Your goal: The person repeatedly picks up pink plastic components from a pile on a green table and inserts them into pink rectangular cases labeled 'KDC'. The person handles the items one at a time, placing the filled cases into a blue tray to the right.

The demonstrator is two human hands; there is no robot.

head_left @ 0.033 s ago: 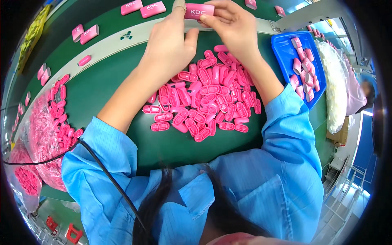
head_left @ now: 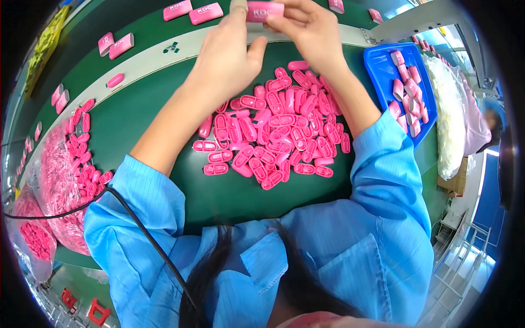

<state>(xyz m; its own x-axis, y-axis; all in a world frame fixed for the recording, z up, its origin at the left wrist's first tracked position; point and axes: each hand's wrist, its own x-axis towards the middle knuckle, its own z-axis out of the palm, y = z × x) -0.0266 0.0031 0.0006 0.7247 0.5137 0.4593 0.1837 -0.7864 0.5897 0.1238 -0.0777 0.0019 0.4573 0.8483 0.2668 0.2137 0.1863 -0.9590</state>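
At the top edge, a flat pink case (head_left: pixel 264 11) with pale lettering is held between my hands, slightly blurred. My right hand (head_left: pixel 314 35) pinches its right part, thumb in front and fingers behind. The tan-covered finger of my left hand (head_left: pixel 227 57) bears against the case's left end; that hand's thumb points away from it, and its other fingertips are hidden. Below my hands spreads a heap of small pink oval caps (head_left: pixel 281 128) on the green work surface (head_left: pixel 147 109).
A blue tray (head_left: pixel 371 71) at right holds several pink cases. Behind a pale rail (head_left: pixel 205 45) stand more pink cases (head_left: pixel 206 13); one cap (head_left: pixel 115 80) lies on the rail. Plastic bags of caps (head_left: pixel 57 180) sit at left, with a black cable (head_left: pixel 136 221) across my left sleeve.
The pink case has shifted slightly left and up between my hands, and my right fingers have moved a little with it. The surroundings look the same.
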